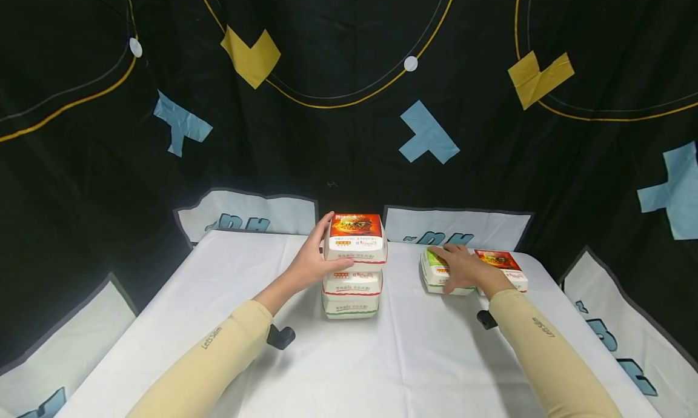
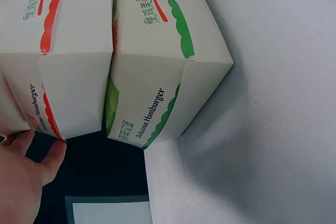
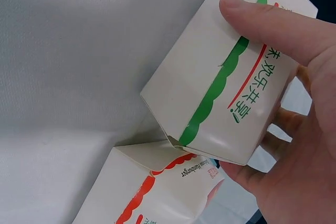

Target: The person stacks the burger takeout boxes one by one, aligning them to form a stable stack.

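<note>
Observed holding, in left grip (image 1: 312, 262), red box (image 1: 357, 246) atop stack (image 1: 351, 298) on tabletop (image 1: 420, 363) and, in right grip (image 1: 463, 268), green box (image 1: 434, 280) just beside second red box (image 1: 500, 260).

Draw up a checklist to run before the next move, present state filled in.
1. Left hand holding the red-trimmed white cardboard burger box atop the stack: ok, thumb across its front.
2. That box seated fully on the one beneath: cannot tell, the contact isn't clearly visible.
3. Right hand gripping the green-trimmed white cardboard burger box: ok, thumb on the near side, fingers beyond.
4. Green-trimmed box free of the neighbouring white cardboard box with a red top: cannot tell, they look very close.
5. Stack and green-trimmed box apart: ok, white tablecloth shows between them.
</note>
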Motion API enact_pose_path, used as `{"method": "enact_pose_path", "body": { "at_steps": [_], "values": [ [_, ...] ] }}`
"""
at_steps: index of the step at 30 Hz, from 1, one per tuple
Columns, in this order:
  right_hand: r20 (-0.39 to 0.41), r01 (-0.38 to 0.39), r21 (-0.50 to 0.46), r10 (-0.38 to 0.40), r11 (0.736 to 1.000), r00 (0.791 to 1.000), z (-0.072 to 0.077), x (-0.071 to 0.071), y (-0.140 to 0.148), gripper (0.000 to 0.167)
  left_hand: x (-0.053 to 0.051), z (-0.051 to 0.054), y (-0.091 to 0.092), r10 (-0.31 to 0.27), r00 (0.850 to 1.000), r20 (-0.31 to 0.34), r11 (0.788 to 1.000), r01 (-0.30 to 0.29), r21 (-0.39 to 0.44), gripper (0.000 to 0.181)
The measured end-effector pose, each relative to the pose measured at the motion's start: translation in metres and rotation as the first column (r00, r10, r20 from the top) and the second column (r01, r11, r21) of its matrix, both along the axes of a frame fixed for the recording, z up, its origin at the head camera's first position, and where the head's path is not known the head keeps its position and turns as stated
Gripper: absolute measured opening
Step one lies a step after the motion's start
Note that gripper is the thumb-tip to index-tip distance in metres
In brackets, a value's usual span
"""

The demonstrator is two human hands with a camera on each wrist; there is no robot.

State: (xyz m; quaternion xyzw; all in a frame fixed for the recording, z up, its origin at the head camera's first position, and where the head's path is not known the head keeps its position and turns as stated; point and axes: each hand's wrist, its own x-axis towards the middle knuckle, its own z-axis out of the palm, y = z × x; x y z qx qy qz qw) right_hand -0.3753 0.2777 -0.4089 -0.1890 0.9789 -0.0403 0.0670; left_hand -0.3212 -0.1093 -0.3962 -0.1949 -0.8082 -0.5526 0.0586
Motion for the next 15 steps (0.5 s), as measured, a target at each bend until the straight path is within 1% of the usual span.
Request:
{"method": "enact_pose_path", "body": {
  "at_steps": [6,11,15],
  "values": [
    [-0.004,0.012,-0.022,-0.012,1.0,1.0,0.0022,-0.0011,0.0002,0.1,-0.0015,0.0026,-0.0003,0.003,1.0,0.001,1.0,-0.003,0.002,0.106],
    [0.003,0.038,-0.032,-0.038,0.999,0.999,-0.0003,-0.0004,0.0004,0.099,-0.0007,0.0012,0.0,-0.001,1.0,0.006,1.0,0.001,0.012,0.105],
    [-0.004,0.049,-0.022,-0.049,0.999,0.999,-0.0014,-0.001,-0.0004,0.099,-0.0016,0.0004,0.0003,-0.004,1.0,0.005,1.0,0.004,0.016,0.106]
  ]
}}
